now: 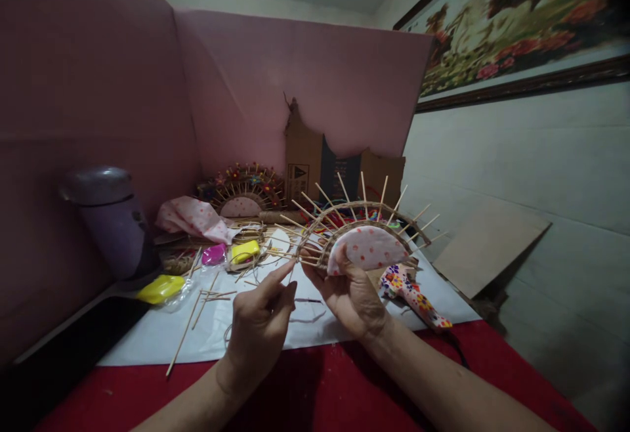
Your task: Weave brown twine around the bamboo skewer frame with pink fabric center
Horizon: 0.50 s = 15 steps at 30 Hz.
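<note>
My right hand (pixel 357 297) grips a half-round fan-shaped piece (pixel 371 248), thumb in front and fingers behind. Its base is a half disc covered in white cloth with red dots. Thin wooden sticks radiate from the base, and brown twine (pixel 339 207) is woven around them in an arc. By the lower left end of that arc, my left hand (pixel 260 317) is closed, with its index finger stretched to the weave. It seems to pinch the thin working end of the twine, which is mostly hidden; a loop shows behind the hand.
Loose sticks (pixel 184 327) and yellow (pixel 162 289) and magenta (pixel 214 254) packets lie on the white sheet (pixel 138 340). A purple bottle (pixel 113 228) stands left. Behind are a similar flower-topped fan (pixel 246 189) and cardboard (pixel 302 156). At right lies a flower-patterned glue gun-like object (pixel 413 294).
</note>
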Each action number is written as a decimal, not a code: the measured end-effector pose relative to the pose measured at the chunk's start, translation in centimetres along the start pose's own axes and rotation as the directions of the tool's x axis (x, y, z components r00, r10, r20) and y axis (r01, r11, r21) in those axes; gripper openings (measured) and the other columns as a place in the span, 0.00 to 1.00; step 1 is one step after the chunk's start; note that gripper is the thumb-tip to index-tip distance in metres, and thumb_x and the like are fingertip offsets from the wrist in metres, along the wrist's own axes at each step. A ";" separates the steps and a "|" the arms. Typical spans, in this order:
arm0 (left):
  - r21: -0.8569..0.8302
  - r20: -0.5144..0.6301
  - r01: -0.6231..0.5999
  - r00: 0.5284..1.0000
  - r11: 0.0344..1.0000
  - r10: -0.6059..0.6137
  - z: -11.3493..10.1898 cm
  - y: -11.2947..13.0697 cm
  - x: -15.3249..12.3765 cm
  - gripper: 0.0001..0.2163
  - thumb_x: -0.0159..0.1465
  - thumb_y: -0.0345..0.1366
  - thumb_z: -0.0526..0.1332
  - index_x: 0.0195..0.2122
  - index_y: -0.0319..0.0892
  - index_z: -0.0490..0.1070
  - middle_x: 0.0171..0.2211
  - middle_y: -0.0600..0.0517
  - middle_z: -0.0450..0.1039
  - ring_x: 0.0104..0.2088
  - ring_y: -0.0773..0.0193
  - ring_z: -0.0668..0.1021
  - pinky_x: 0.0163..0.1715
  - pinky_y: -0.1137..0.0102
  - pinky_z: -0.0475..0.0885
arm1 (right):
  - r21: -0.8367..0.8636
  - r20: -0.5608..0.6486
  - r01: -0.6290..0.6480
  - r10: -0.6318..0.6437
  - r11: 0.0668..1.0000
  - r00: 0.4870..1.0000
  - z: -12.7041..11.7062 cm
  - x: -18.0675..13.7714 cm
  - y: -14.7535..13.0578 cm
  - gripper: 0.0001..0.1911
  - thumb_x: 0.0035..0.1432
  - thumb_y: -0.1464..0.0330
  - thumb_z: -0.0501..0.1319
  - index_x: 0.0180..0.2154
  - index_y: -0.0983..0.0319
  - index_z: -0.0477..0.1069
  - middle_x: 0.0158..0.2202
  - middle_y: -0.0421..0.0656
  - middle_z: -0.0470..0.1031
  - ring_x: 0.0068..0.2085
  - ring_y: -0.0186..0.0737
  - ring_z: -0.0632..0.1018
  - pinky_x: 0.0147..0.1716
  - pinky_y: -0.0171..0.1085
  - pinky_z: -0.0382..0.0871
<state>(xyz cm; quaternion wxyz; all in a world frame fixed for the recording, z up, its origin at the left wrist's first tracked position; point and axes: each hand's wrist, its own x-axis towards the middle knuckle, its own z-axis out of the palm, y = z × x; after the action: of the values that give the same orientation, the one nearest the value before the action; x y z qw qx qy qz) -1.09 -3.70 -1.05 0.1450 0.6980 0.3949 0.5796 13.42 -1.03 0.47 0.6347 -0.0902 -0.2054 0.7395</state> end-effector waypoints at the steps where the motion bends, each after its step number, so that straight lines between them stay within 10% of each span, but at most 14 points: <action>1: 0.002 -0.001 -0.007 1.000 1.000 0.007 0.0 0.0 0.0 0.17 0.57 0.30 0.57 0.48 0.39 0.69 0.16 0.59 0.65 0.16 0.72 0.65 0.19 0.75 0.62 | -0.004 -0.001 -0.005 0.005 1.000 1.000 0.0 0.0 0.0 0.04 0.52 0.70 0.61 0.31 0.64 0.71 0.36 0.44 0.77 0.44 0.43 0.75 0.49 0.52 0.66; 15: -0.122 -0.011 0.225 0.974 0.967 -0.228 -0.1 0.6 0.1 0.16 0.56 0.33 0.59 0.45 0.37 0.71 0.16 0.57 0.65 0.16 0.72 0.64 0.18 0.75 0.62 | -0.008 0.021 -0.005 0.005 1.000 1.000 0.2 -0.2 0.0 0.05 0.50 0.70 0.63 0.32 0.63 0.71 0.37 0.43 0.77 0.44 0.41 0.75 0.50 0.50 0.66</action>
<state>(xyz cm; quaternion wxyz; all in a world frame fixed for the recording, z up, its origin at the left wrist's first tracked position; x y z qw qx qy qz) -0.92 -3.99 -0.57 0.2468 0.6310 0.4383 0.5906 13.38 -1.27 0.64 0.6303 -0.0854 -0.2150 0.7411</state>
